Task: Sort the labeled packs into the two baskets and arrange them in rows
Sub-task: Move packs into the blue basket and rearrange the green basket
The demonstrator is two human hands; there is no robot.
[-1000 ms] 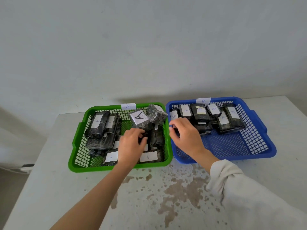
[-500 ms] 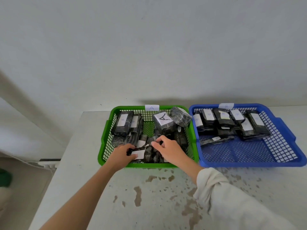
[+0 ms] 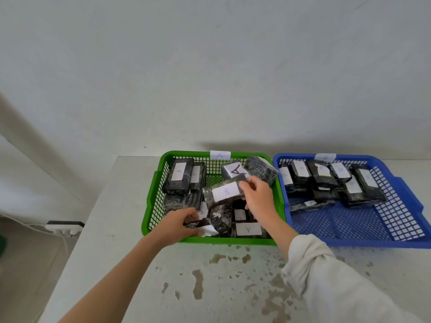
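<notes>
**Sorting half done: a stray B pack on its way out of the A basket**

Head view. The right grip (image 3: 257,197) pinches one end of the B pack (image 3: 225,192) between thumb and fingertips. It holds the pack label-up, clear of the jumble in the green basket (image 3: 233,240), directly beneath it. The A tag (image 3: 220,155) on that basket's far rim, beyond the grip, shows the pack is in the wrong place.

The left grip (image 3: 177,226) is lower and nearer the person than the right. Its fingers are curled round a dark pack (image 3: 196,223) at the basket's near corner. The letter on that pack's white label cannot be read.

Judged from here, the blue basket (image 3: 373,243), to the right of the right grip, is the further along. A row of B packs (image 3: 321,173) leans along its far side, with a few more lying loosely in front. Its near half is bare mesh.

The green basket is less tidy. Two upright A packs (image 3: 178,174) beyond the left grip look like the start of a row. The rest lie flat, tilted or stacked around and under both grips.

What remains, as far as can be seen:
- carry the B pack across to the blue basket;
- check the pile for other strays;
- stand the A packs in rows;
- straighten the loose B packs.

No packs lie on the tabletop (image 3: 210,287).
</notes>
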